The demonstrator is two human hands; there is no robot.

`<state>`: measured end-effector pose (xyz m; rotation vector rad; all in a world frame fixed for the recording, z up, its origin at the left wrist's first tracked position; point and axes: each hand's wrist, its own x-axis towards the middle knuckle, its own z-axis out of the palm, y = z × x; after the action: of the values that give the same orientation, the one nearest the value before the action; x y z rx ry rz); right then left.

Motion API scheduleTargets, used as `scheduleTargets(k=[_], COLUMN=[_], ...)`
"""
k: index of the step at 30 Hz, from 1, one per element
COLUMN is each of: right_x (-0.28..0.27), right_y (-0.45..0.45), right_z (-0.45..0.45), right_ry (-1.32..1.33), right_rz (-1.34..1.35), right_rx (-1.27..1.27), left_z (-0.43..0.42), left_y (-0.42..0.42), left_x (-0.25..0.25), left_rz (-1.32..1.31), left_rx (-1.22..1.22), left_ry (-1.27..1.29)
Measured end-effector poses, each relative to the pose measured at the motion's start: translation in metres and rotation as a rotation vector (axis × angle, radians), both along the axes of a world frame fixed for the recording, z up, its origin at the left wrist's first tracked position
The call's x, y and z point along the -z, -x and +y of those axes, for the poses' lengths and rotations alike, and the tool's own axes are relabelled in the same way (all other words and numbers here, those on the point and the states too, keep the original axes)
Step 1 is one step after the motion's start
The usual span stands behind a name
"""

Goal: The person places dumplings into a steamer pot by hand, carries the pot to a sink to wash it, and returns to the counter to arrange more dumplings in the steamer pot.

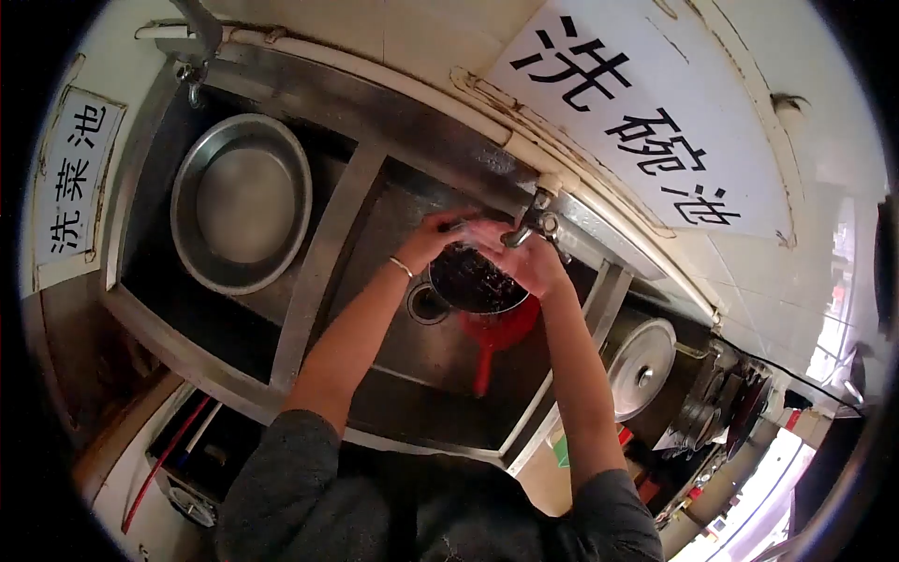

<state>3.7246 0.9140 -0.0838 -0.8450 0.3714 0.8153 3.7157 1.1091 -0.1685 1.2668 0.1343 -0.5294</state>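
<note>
Under the tap [524, 229], both my hands are at a dark round bowl [478, 281] with a pale rim and wet, glinting dark contents. My left hand [435, 239], with a bangle at its wrist, curls at the bowl's upper left edge. Across the bowl's upper right side stretches my right hand [529, 262], its fingers extended leftward in the water and partly blurred. Partly beneath the bowl is a red scoop-like utensil [501, 328], its handle [483, 373] pointing toward me.
The steel sink basin [403, 361] has a drain [428, 304] left of the bowl. Beyond a divider [328, 244], a large metal basin [187, 239] stands in the left sink under another tap [194, 84]. A lidded pot [644, 370] stands at right.
</note>
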Motion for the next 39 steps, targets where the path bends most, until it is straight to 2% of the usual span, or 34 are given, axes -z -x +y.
scheduleTargets(k=[2,4,5,8,10,12,14,16,17,18,20,22,24,26,27,28,29,30,32,34,35,37,38,39], right_x=[-0.012,-0.009,0.014,0.030,0.040,0.056,0.048,0.018,0.017,0.007,-0.019,-0.035,-0.044,-0.045,-0.070,-0.069,-0.085,-0.079,-0.075,-0.072,-0.070,-0.059,-0.045,-0.025], right_y=[0.000,0.000,-0.001,0.001,0.010,0.007,0.009,0.008,0.011,0.016,0.030,0.044,0.058,0.071,0.078,0.084,0.093,0.098,0.103,0.111,0.122,0.152,0.174,0.201], right_z=[0.004,0.003,-0.001,0.002,0.004,0.004,0.007,0.011,0.008,0.004,-0.003,-0.004,-0.001,0.008,0.033,0.047,0.064,0.070,0.070,0.058,0.052,0.043,0.040,0.038], right_ry=[-0.017,0.102,0.122,0.127,0.144,-0.121,-0.128,0.270,0.233,0.236,0.774,1.022,1.023,1.210,1.085,1.103,1.156,1.240,1.165,1.106,1.132,0.798,0.798,0.839], right_rz=[-0.052,-0.037,-0.008,-0.012,-0.048,0.079,0.064,-0.159,-0.067,-0.071,-0.166,-0.763,-0.788,-1.003,-0.776,-0.750,-0.786,-0.968,-0.950,-1.020,-1.011,-0.695,-0.698,-0.655], right_rx=[-0.002,0.070,0.149,0.171,0.211,0.345,0.381,0.082,0.198,0.191,0.233,0.431,0.524,0.434,0.482,0.485,0.382,0.293,0.257,0.268,0.323,0.241,0.274,0.201], left_z=[-0.008,-0.014,-0.014,-0.012,-0.002,0.015,0.029,0.036,0.039,0.041,0.042,0.039,0.031,0.025,0.022,0.020,0.022,0.023,0.024,0.025,0.026,0.033,0.039,0.045], left_y=[-0.008,-0.008,-0.010,-0.007,0.001,0.009,0.018,0.025,0.028,0.030,0.033,0.037,0.043,0.049,0.054,0.058,0.065,0.070,0.092,0.115,0.129,0.154,0.162,0.171], left_x=[-0.013,-0.022,-0.019,-0.003,0.001,0.002,0.001,-0.016,-0.019,-0.022,-0.023,-0.027,-0.036,-0.053,-0.058,-0.063,-0.059,-0.053,-0.033,-0.039,-0.050,-0.075,-0.079,-0.079], left_rz=[-0.037,-0.188,-0.191,-0.064,-0.091,-0.069,-0.160,-0.074,-0.038,-0.004,0.050,0.105,0.306,0.352,0.371,0.390,0.326,0.257,0.072,-0.260,-0.298,-0.477,-0.506,-0.584], left_rx=[0.067,0.013,0.013,0.092,-0.010,-0.033,-0.165,-0.240,-0.283,-0.328,-0.378,-0.424,-0.410,-0.422,-0.421,-0.419,-0.424,-0.417,-0.456,-0.457,-0.414,-0.151,-0.135,-0.056], left_ry=[0.047,-0.124,-0.123,-0.064,-0.041,-0.030,-0.194,-0.095,-0.109,-0.120,-0.077,-0.033,0.099,0.074,0.061,0.049,0.034,0.020,-0.054,-0.659,-0.647,-1.146,-1.147,-1.183])
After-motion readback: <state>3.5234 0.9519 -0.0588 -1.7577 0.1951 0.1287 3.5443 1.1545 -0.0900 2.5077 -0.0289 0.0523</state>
